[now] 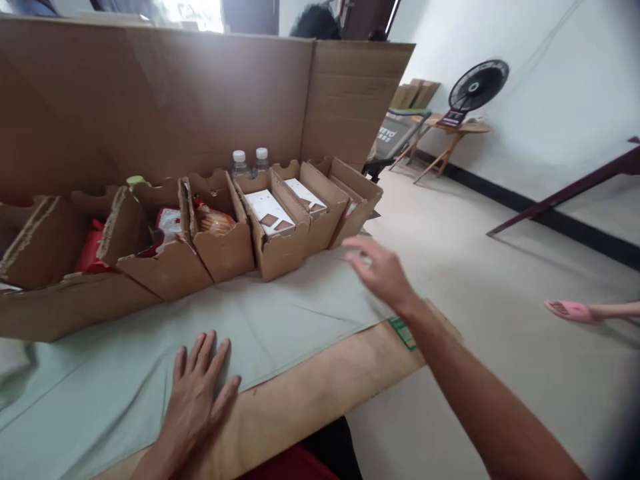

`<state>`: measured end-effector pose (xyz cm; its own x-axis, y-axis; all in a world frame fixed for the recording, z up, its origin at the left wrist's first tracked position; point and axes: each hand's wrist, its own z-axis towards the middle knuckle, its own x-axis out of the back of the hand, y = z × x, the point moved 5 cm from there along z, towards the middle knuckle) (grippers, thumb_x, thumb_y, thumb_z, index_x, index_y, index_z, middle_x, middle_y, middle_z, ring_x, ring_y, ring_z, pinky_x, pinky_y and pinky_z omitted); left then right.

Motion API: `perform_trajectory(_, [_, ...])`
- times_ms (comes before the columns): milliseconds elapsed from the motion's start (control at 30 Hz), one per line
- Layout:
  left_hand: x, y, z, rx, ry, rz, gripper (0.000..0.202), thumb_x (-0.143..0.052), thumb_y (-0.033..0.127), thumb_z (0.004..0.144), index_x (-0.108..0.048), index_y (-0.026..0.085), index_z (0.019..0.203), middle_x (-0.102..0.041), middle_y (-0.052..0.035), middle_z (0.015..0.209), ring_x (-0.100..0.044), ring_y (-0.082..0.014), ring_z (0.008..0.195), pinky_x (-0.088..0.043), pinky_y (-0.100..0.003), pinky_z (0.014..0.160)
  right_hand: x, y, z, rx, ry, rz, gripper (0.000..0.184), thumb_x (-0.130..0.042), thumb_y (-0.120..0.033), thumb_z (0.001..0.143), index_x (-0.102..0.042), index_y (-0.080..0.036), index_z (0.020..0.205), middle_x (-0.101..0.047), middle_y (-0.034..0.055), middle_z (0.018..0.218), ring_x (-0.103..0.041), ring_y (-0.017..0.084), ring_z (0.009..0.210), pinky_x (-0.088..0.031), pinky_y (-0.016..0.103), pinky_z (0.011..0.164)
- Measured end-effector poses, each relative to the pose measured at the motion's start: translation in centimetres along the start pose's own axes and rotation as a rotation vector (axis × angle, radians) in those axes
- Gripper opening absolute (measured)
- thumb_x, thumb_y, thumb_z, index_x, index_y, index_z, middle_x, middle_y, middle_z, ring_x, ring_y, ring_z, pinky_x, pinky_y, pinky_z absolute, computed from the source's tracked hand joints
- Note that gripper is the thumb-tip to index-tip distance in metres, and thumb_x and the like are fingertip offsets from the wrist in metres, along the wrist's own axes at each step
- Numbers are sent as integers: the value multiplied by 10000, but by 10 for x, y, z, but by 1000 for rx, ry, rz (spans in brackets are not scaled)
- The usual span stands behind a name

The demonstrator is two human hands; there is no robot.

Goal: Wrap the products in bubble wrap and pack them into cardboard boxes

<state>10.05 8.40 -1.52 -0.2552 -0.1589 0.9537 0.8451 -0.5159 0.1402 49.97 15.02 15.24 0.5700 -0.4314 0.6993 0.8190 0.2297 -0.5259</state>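
Note:
My left hand (200, 383) lies flat on a pale green cloth (270, 310), fingers spread, holding nothing. Slightly blurred, my right hand (379, 272) hovers over or touches the cloth's right end. Its fingers are loosely bent, with a gap between them and the thumb and nothing visible in its grasp. Just beyond it stands the right end of a row of cardboard bins (283, 257). White boxes (270, 212) with brown diamond shapes sit in two bins. Another bin holds an orange-and-clear packet (213, 220), and a red packet (94, 250) lies farther left.
A tall cardboard panel (200, 100) rises behind the bins, with two white-capped bottles (240, 163) before it. The wooden tabletop (320, 370) shows along the front edge. At right are a fan (475, 87) on a small folding table (463, 128) and a person's foot in a pink slipper (573, 311).

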Motion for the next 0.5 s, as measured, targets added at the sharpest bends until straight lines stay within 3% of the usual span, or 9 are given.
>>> perform_trajectory(67, [-3,3,-1,-10,-9,36,557,-493,457,987,-609,215,1474,-481,-185,1619,-447,-402,1501,-302,-662,1217,25,13,33,-2,154,-151,266,-567,-217,870,-764,-209,1048,-784,114,1131,-710,309,1104,-530,534,1023])
perform_trajectory(133, [-3,3,-3,-16,-10,54,554,-503,457,986,-603,231,1481,-475,-168,1627,-444,-383,1508,-292,-638,1235,22,6,50,68,128,-177,251,-543,-208,889,-770,-212,997,-794,97,1055,-719,294,1031,-537,500,983])
perform_trajectory(200, [-1,4,-3,-18,-16,66,555,-514,453,985,-597,232,1487,-473,-164,1630,-443,-375,1511,-291,-628,1242,-6,-11,49,162,-82,-110,232,-554,-234,921,-776,-232,987,-798,68,1030,-724,269,978,-543,451,935])
perform_trajectory(300, [3,5,-2,-18,-21,78,558,-526,449,984,-590,223,1490,-469,-168,1632,-441,-373,1513,-303,-623,1241,-69,-28,33,199,-427,-34,189,-662,-240,880,-785,-243,1025,-796,68,1050,-721,268,974,-535,419,900])
perform_trajectory(400, [5,5,-1,-13,-26,75,558,-531,452,977,-587,246,1493,-467,-147,1638,-438,-364,1517,-304,-609,1248,-116,-26,32,150,-476,-33,274,-676,-213,877,-771,-226,1133,-782,102,1108,-701,289,1038,-523,430,920])
perform_trajectory(500, [5,4,-2,-7,-36,73,568,-545,456,967,-577,269,1502,-458,-134,1646,-433,-359,1522,-296,-603,1255,-132,-21,39,130,-440,-32,308,-653,-228,902,-748,-215,1195,-769,112,1152,-675,301,1104,-508,453,959])
